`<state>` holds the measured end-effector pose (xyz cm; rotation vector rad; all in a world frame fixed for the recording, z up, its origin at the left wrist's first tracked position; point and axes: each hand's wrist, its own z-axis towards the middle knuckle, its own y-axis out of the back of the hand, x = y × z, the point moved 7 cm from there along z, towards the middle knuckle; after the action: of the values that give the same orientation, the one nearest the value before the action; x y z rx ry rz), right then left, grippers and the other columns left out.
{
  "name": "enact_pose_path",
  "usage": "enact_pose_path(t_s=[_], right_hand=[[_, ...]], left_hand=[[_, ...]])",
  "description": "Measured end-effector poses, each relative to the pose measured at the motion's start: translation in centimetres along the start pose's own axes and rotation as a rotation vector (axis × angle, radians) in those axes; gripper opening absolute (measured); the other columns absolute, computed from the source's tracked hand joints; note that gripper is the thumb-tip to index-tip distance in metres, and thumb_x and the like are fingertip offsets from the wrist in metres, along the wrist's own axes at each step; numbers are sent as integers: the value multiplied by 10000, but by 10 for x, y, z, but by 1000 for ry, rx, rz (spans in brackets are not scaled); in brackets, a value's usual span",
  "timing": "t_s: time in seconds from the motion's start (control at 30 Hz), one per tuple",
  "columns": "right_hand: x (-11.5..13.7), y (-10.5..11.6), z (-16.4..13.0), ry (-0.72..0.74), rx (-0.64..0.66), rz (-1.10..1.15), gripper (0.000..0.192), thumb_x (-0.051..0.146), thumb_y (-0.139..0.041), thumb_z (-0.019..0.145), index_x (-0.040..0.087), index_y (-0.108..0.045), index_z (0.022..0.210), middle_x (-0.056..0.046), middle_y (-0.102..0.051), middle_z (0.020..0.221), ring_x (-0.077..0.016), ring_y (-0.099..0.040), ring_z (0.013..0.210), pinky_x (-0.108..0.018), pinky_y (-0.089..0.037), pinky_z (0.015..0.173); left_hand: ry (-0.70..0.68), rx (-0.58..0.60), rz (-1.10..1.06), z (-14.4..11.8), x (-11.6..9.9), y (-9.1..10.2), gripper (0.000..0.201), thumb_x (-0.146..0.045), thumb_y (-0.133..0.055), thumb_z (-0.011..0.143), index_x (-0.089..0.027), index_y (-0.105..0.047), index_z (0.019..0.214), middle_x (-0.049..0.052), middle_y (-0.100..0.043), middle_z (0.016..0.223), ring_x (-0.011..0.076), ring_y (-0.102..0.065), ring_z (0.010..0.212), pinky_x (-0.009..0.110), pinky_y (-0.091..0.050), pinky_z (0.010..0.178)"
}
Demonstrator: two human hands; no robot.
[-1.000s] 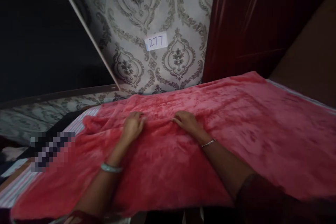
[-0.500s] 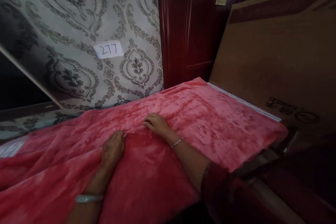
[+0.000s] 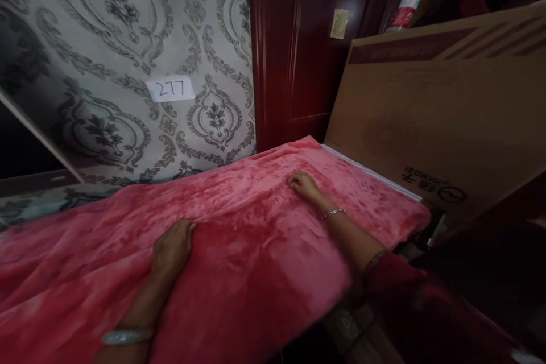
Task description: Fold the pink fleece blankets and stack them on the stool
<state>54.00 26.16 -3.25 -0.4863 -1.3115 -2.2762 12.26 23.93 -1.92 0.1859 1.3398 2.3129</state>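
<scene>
A plush red-and-pink blanket (image 3: 256, 261) lies spread over a long surface, with soft wrinkles on its left part. My left hand (image 3: 173, 247) is closed on the blanket left of the middle, fingertips pinching a small ridge of cloth; a pale bangle circles that wrist. Farther right and a bit higher, my right hand (image 3: 305, 185) has its fingers curled together on the fabric, gripping a fold. A shallow crease runs in the blanket between the two hands. A thin silver bracelet (image 3: 334, 212) is on the right wrist.
Behind the blanket stands patterned wallpaper (image 3: 205, 68) with a paper marked 277 (image 3: 170, 89). A dark red wooden panel (image 3: 294, 57) adjoins it. At the right leans a large cardboard box (image 3: 426, 108), with a plastic bottle (image 3: 409, 5) behind its top edge.
My right hand has moved right along the blanket, away from the left hand, drawing the cloth between them. My left hand stays nearly in place. The view has tilted up and right slightly.
</scene>
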Motion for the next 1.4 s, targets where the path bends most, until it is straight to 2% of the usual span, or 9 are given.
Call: enact_pose_path(t_s=[0.13,0.27,0.47,0.63,0.83,0.97,1.17,1.33,1.4], right_hand=[[-10,-14,-4,33,22,2,177,30,-573,728,192,-583,657,-42,-651,770,-188,-577,788,-303,-450,797],[-16,-21,-8,38,-24,-5,196,44,-529,753,203,-528,638,-56,-620,753,-203,-538,777,-317,-424,780],[-26,-2,-6,14,-169,30,139,133,-452,870,211,-526,782,-68,-622,811,-208,-540,782,-315,-418,766],[-23,6,-4,37,-207,73,127,177,-430,909,215,-528,838,-49,-619,825,-196,-548,765,-299,-440,743],[-17,6,-9,172,-125,143,159,155,-488,921,200,-641,915,-80,-654,929,-209,-591,899,-333,-470,841],[-17,5,-12,169,-52,117,237,143,-483,937,208,-711,945,-75,-649,883,-201,-593,862,-324,-485,802],[-11,24,-14,130,-171,48,239,210,-451,979,212,-682,919,-76,-697,946,-208,-615,920,-312,-468,850],[-8,17,-18,20,-101,6,275,305,-476,989,213,-635,784,-31,-690,792,-171,-604,739,-258,-397,679],[-5,15,-20,4,-65,-10,342,384,-513,976,206,-601,698,-18,-653,705,-158,-571,666,-258,-351,626]], left_hand=[[10,-2,-5,-1,0,2,330,-380,-343,958,-224,-613,849,55,-718,851,216,-696,803,304,-518,702],[23,-3,-11,-1,3,0,330,-388,-347,947,-228,-618,849,52,-723,850,219,-701,808,305,-521,697],[21,-2,-22,1,0,0,356,-402,-330,937,-223,-627,855,71,-728,869,238,-702,813,333,-532,711],[44,-2,-18,1,-1,4,374,-443,-322,935,-226,-602,818,75,-721,836,238,-692,780,332,-520,677],[78,10,30,3,3,3,379,-449,-321,933,-223,-602,815,84,-719,842,242,-684,777,326,-493,647],[96,8,70,4,3,9,412,-446,-298,929,-206,-623,848,109,-721,864,269,-679,804,350,-493,670],[128,37,119,2,7,17,403,-450,-310,925,-214,-632,866,102,-733,875,259,-690,817,333,-485,693],[156,153,93,3,18,8,401,-444,-308,941,-228,-646,926,71,-745,816,247,-702,737,319,-483,648],[135,137,99,1,22,7,396,-448,-309,951,-236,-642,926,66,-748,816,249,-706,731,322,-485,636]])
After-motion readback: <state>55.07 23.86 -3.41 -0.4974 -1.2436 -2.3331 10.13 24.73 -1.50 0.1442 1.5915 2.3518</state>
